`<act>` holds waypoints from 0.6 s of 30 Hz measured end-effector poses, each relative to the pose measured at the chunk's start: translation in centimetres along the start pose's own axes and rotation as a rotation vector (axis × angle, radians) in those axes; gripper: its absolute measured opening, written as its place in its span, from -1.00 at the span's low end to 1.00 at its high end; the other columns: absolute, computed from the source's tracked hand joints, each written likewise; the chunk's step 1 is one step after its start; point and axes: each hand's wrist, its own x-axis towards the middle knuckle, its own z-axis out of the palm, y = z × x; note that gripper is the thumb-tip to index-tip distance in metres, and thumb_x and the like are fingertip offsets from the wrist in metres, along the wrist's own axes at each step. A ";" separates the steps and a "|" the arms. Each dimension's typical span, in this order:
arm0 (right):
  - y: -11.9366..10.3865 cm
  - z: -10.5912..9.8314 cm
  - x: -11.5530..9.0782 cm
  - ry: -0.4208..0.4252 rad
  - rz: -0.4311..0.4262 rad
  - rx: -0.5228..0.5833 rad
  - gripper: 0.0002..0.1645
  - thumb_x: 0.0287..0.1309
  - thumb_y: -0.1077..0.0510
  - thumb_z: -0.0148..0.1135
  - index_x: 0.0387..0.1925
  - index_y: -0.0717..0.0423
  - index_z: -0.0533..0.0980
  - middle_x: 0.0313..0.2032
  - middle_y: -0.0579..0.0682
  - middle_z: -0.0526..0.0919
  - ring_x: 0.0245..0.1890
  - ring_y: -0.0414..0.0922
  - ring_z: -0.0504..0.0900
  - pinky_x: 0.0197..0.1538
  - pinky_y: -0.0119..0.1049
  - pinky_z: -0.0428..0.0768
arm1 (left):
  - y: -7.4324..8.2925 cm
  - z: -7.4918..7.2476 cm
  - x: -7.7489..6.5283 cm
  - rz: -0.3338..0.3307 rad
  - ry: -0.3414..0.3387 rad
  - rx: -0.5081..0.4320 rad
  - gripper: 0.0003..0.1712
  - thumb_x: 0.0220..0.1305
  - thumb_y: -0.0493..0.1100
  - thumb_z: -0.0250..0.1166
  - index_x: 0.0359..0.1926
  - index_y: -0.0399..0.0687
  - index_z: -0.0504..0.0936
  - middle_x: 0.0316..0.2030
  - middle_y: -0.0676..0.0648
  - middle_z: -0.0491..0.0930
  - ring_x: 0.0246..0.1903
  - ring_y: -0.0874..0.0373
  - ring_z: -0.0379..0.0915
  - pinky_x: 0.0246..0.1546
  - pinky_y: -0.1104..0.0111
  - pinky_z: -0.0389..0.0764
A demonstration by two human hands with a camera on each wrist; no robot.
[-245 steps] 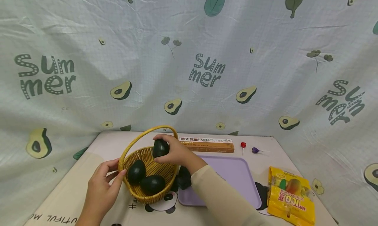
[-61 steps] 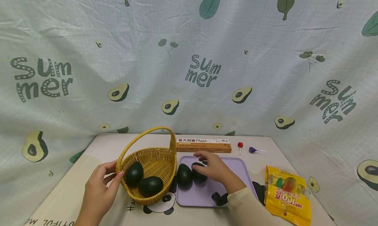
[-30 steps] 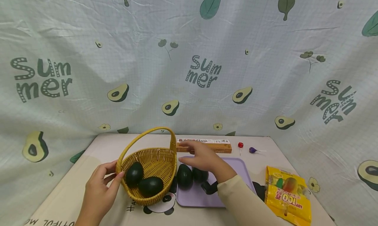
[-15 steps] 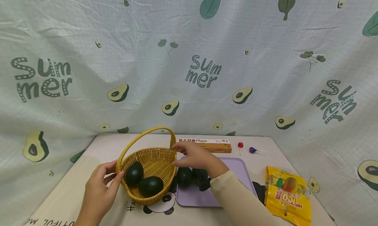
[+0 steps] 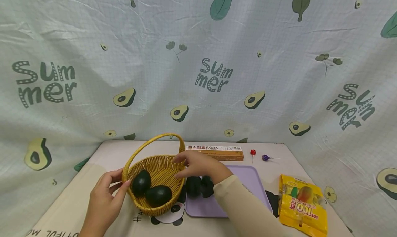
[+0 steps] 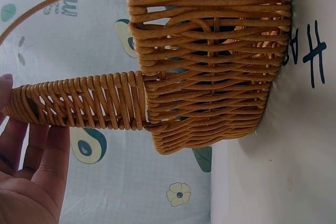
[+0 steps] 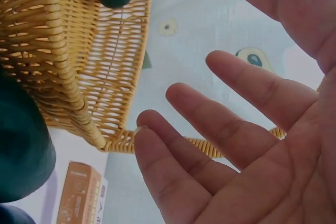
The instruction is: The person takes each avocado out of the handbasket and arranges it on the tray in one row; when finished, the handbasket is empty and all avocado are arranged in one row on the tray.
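My left hand (image 5: 105, 202) pinches the handle (image 6: 84, 100) of a yellow wicker basket (image 5: 162, 168) at its left base, thumb on one side and fingers on the other. Two dark green avocados lie inside: one upright at the left (image 5: 141, 183), one on its side at the front (image 5: 159, 195). Above the basket's right rim hovers my right hand (image 5: 201, 164), fingers spread and holding nothing. Just below it, two more avocados (image 5: 193, 187) sit at the left of a lilac tray (image 5: 245, 175), partly covered by the hand and a dark wrist camera.
A pasta box (image 5: 227, 156) lies behind the tray. To its right are a red lollipop (image 5: 253, 152) and a purple lollipop (image 5: 265, 157). A yellow candy bag (image 5: 304, 206) lies at the right edge. A printed curtain (image 5: 198, 75) hangs behind the table.
Earlier my right hand held an avocado over the basket; that avocado is now on the tray. The hand has since moved left, empty, to the basket's rim. My left hand keeps its hold.
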 end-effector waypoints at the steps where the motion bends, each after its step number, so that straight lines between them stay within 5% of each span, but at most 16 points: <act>1: -0.1 0.0 0.1 -0.004 0.002 -0.001 -0.34 0.09 -0.09 0.56 0.23 -0.06 0.59 0.17 -0.11 0.66 0.11 -0.16 0.62 0.16 -0.32 0.67 | 0.0 0.0 0.0 0.003 0.000 0.000 -0.53 0.19 -0.45 0.45 0.12 -0.28 0.56 -0.05 -0.10 0.58 -0.08 0.61 0.36 -0.09 0.88 0.49; 12: -1.2 0.7 1.0 -0.089 -0.010 -0.036 -0.37 0.09 -0.05 0.55 0.21 -0.05 0.62 0.10 -0.20 0.70 -0.04 -0.29 0.63 0.02 -0.44 0.68 | 0.0 0.0 0.0 0.004 0.001 -0.001 -0.53 0.19 -0.46 0.45 0.11 -0.29 0.56 -0.06 -0.11 0.58 -0.08 0.62 0.36 -0.09 0.88 0.49; 18: -1.5 1.3 1.5 -0.145 -0.008 -0.053 -0.35 0.08 -0.10 0.55 0.21 -0.06 0.60 0.15 -0.14 0.68 0.05 -0.27 0.62 0.13 -0.40 0.66 | -0.1 0.0 0.0 0.004 0.005 -0.007 -0.53 0.19 -0.46 0.45 0.11 -0.29 0.56 -0.06 -0.11 0.58 -0.08 0.61 0.36 -0.09 0.87 0.50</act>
